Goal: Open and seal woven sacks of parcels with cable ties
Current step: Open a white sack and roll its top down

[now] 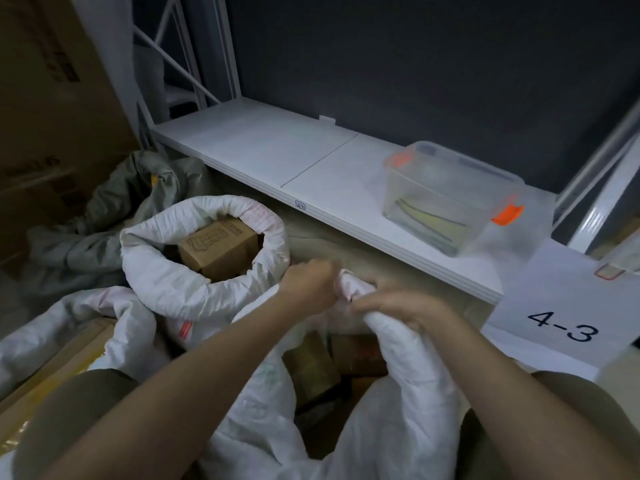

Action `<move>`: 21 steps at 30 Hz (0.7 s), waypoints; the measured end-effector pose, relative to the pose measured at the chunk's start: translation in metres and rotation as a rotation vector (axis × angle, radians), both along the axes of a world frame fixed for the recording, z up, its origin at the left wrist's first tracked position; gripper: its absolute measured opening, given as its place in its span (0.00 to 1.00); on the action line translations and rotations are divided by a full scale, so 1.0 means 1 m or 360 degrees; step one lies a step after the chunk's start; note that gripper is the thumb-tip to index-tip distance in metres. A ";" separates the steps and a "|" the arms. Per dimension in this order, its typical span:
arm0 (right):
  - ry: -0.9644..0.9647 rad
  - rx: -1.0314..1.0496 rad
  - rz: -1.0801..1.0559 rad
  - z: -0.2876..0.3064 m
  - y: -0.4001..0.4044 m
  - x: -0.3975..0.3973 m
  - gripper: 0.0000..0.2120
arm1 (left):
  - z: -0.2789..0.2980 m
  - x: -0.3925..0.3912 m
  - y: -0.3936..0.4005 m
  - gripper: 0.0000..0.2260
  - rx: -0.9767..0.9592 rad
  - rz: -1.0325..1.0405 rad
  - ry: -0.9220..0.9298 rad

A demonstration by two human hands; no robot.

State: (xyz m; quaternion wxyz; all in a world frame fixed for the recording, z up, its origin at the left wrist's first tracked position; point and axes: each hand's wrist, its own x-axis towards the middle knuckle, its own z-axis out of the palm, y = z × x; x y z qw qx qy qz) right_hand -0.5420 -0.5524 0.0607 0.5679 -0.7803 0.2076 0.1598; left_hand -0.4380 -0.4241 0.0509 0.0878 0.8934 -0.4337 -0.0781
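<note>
A white woven sack stands between my knees, its mouth open over brown parcels. My left hand and my right hand both grip the far rim of this sack, bunching the fabric between them. Behind it, to the left, a second white sack stands with its rim rolled down around a cardboard box. Cable ties lie in a clear plastic tub with orange clips on the shelf.
A white shelf runs across behind the sacks, with a "4-3" label sheet at its right end. A grey sack lies crumpled at left beside large cardboard cartons. Another white sack lies at lower left.
</note>
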 end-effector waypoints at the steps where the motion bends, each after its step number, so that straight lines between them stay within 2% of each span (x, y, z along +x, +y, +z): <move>1: -0.0015 -0.0555 0.0033 -0.004 -0.003 -0.006 0.23 | 0.000 0.010 -0.004 0.11 -0.0008 0.0125 0.0421; 2: -0.0016 -0.1122 0.0043 -0.011 -0.002 -0.012 0.26 | 0.002 0.015 -0.005 0.10 -0.0020 0.0268 0.0860; 3: -0.0085 -0.1502 -0.0004 -0.016 0.003 -0.017 0.27 | 0.007 0.020 -0.007 0.10 -0.0052 0.0419 0.1228; 4: -0.0183 -0.1555 -0.0117 -0.020 0.010 -0.022 0.25 | 0.013 0.025 -0.007 0.11 -0.0103 0.0490 0.1469; 5: -0.0317 -0.1247 -0.0284 -0.019 0.017 -0.025 0.22 | 0.015 0.028 -0.007 0.13 -0.0110 0.0482 0.1494; 6: -0.0461 -0.0658 -0.0461 -0.021 0.019 -0.024 0.21 | 0.014 0.029 -0.007 0.17 -0.0071 0.0442 0.1307; 7: -0.0461 -0.0060 -0.0504 -0.020 0.018 -0.021 0.21 | 0.009 0.025 -0.006 0.22 0.0062 0.0378 0.0861; 8: -0.0339 0.0376 -0.0448 -0.019 0.014 -0.015 0.24 | 0.003 0.014 -0.004 0.26 0.0194 0.0303 0.0241; 9: -0.0137 0.0688 -0.0363 -0.021 0.007 -0.010 0.27 | -0.008 0.004 -0.001 0.27 0.0185 0.0168 -0.0378; 10: -0.0001 0.0847 -0.0264 -0.025 0.001 -0.006 0.28 | -0.022 -0.006 0.000 0.28 0.0077 -0.0037 -0.0836; 11: 0.0057 0.0893 -0.0207 -0.027 -0.003 -0.003 0.25 | -0.032 -0.011 0.000 0.29 0.0002 -0.0217 -0.1085; 13: 0.0117 0.0637 -0.0261 -0.032 -0.007 0.002 0.20 | -0.045 -0.013 -0.003 0.28 -0.0086 -0.0383 -0.1107; 15: 0.0153 -0.0067 -0.0279 -0.036 -0.003 -0.008 0.23 | -0.043 -0.002 -0.013 0.20 0.0083 -0.0333 -0.0519; 17: 0.0117 -0.0979 -0.0239 -0.045 0.004 -0.027 0.27 | -0.038 0.014 -0.029 0.12 0.0320 -0.0227 0.0311; 18: 0.0107 -0.1253 -0.0241 -0.051 0.008 -0.035 0.26 | -0.037 0.025 -0.037 0.10 0.0399 -0.0143 0.0645; 19: 0.0071 -0.1280 -0.0275 -0.057 0.013 -0.040 0.25 | -0.035 0.036 -0.040 0.10 0.0497 -0.0070 0.0887; 20: 0.0052 -0.1044 -0.0377 -0.064 0.016 -0.039 0.23 | -0.033 0.044 -0.040 0.13 0.0547 -0.0022 0.1030; 21: -0.0013 -0.0631 -0.0549 -0.070 0.016 -0.035 0.21 | -0.031 0.049 -0.038 0.15 0.0551 0.0025 0.1099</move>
